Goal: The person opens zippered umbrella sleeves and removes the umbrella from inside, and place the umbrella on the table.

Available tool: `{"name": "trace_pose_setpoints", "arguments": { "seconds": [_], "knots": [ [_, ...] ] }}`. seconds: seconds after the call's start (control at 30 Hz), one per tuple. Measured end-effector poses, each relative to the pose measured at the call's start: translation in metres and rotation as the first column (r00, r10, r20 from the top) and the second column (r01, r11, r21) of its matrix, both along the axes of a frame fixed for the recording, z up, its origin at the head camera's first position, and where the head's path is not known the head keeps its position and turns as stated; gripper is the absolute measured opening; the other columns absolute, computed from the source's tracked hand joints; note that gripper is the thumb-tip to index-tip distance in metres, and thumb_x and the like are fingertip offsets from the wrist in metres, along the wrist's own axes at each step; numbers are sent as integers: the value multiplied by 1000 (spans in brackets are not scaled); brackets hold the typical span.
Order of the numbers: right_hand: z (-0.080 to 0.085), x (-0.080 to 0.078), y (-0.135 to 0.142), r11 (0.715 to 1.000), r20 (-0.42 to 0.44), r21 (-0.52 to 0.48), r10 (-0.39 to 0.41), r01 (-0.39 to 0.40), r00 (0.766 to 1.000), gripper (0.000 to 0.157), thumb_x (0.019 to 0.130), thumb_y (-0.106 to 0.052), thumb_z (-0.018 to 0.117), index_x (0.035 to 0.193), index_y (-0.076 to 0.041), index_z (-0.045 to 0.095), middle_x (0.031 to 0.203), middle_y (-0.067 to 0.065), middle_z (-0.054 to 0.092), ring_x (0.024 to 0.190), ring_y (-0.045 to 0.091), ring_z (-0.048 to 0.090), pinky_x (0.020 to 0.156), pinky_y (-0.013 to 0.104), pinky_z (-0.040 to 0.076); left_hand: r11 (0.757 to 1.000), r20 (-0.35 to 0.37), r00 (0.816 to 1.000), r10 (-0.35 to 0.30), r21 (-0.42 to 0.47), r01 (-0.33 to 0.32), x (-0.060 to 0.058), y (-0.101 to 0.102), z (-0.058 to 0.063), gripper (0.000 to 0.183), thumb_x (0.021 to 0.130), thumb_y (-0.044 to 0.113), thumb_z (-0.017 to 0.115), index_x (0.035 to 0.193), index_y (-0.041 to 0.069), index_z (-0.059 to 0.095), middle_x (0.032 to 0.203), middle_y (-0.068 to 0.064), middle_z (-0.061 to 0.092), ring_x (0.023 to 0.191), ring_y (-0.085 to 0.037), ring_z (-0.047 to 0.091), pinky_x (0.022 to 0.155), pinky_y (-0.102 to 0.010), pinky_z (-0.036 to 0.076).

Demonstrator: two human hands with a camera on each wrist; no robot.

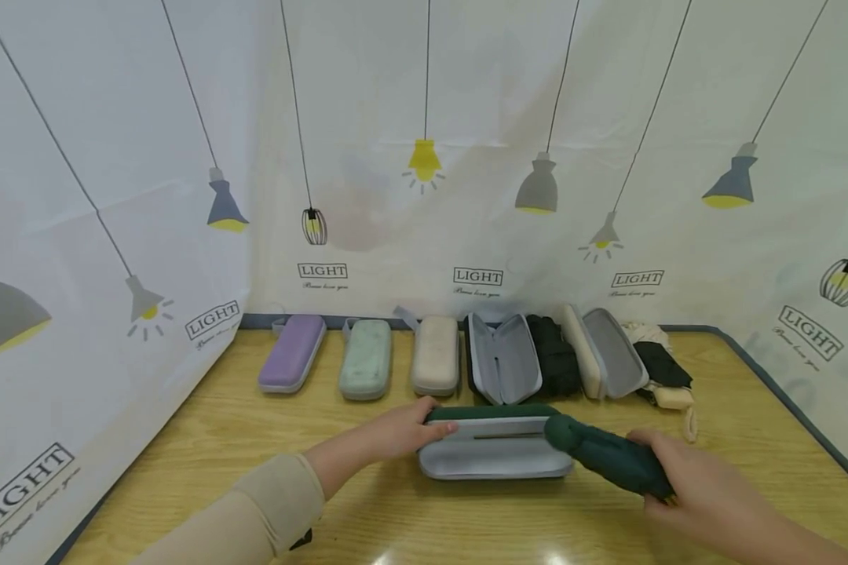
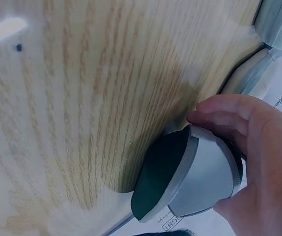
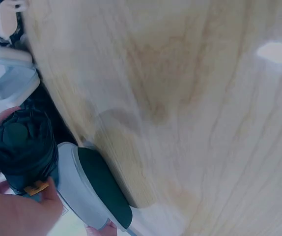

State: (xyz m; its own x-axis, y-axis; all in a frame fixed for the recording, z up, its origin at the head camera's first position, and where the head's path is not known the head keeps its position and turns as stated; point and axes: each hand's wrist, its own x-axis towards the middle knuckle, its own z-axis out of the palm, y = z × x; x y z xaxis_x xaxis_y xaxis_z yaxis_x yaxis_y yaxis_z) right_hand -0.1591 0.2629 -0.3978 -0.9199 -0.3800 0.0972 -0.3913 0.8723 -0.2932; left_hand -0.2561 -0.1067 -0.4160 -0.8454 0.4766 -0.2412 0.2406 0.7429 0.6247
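Observation:
My left hand (image 1: 399,430) grips the left end of an open zip case (image 1: 495,463), dark green outside with a light grey lining. In the left wrist view the thumb (image 2: 232,206) lies at the grey lining and the fingers bend over the far side. My right hand (image 1: 699,479) holds a folded dark green umbrella (image 1: 611,455) by its right end. The umbrella's far end overlaps the case's right end in the head view. A small orange-yellow tab (image 3: 36,188) shows on the umbrella by the right thumb.
Along the back stand closed purple (image 1: 293,353), mint (image 1: 365,359) and cream (image 1: 436,355) cases. Right of them are an open grey-lined case (image 1: 505,361), a black folded bundle (image 1: 554,357), an open cream case (image 1: 615,357) and a black-and-cream bundle (image 1: 660,365). A printed cloth surrounds the wooden table.

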Motion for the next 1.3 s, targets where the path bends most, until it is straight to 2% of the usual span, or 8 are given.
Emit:
{"name": "trace_pose_setpoints", "arguments": {
  "seconds": [0.23,0.4,0.53,0.77,0.87,1.03,1.13,1.3],
  "knots": [
    [-2,0,4,987,194,-35,-146,155,970,74,74,-27,71,129,-4,27,99,14,57,67,14,54,55,32,42,999,4,999,37,15,-37,1,2,0,63,83,59,48,123,10,45,100,-2,57,85,-15,53,72,-34,44],
    [-8,-5,9,962,419,-107,-185,250,889,77,78,-32,68,130,-3,20,90,13,57,64,17,53,54,33,40,989,65,991,118,85,-123,6,8,-3,65,81,59,52,122,9,46,96,-3,57,72,-17,55,58,-32,46],
    [-15,-5,11,942,490,-104,-231,319,841,77,78,-36,67,130,-5,19,86,12,57,61,20,53,52,34,39,961,146,970,194,168,-218,12,18,-6,70,79,56,57,122,2,46,102,-10,56,72,-20,56,55,-34,49],
    [-27,-2,11,942,502,-91,-237,324,832,77,77,-35,68,128,-5,19,77,9,56,56,18,50,50,33,39,902,333,917,221,288,-321,22,43,-8,54,81,37,64,120,5,45,103,-19,51,74,-29,58,56,-40,51],
    [-29,-3,12,944,508,-66,-247,323,825,82,76,-45,65,128,0,21,89,10,58,68,21,54,56,35,42,917,370,908,195,260,-303,25,54,-8,55,80,37,65,123,8,44,100,-19,52,73,-30,60,57,-41,51],
    [-30,-6,14,951,488,-49,-244,305,838,90,75,-55,60,128,7,23,103,18,56,90,31,56,66,40,46,965,355,925,132,167,-202,27,72,-4,70,76,48,64,130,10,41,102,-13,54,71,-22,60,58,-36,51],
    [-32,-6,15,951,476,-51,-246,306,844,92,76,-57,58,129,9,23,110,28,51,96,38,53,68,43,46,968,387,918,91,183,-173,29,84,-4,74,76,47,65,134,11,36,95,-13,56,65,-23,60,57,-37,51],
    [-37,-3,18,958,442,-57,-229,282,868,93,80,-56,54,135,9,16,127,41,27,108,51,39,74,49,44,947,450,893,6,284,-149,34,105,-4,74,80,35,65,140,19,25,89,-15,56,61,-32,61,56,-43,51]
  ]
}}
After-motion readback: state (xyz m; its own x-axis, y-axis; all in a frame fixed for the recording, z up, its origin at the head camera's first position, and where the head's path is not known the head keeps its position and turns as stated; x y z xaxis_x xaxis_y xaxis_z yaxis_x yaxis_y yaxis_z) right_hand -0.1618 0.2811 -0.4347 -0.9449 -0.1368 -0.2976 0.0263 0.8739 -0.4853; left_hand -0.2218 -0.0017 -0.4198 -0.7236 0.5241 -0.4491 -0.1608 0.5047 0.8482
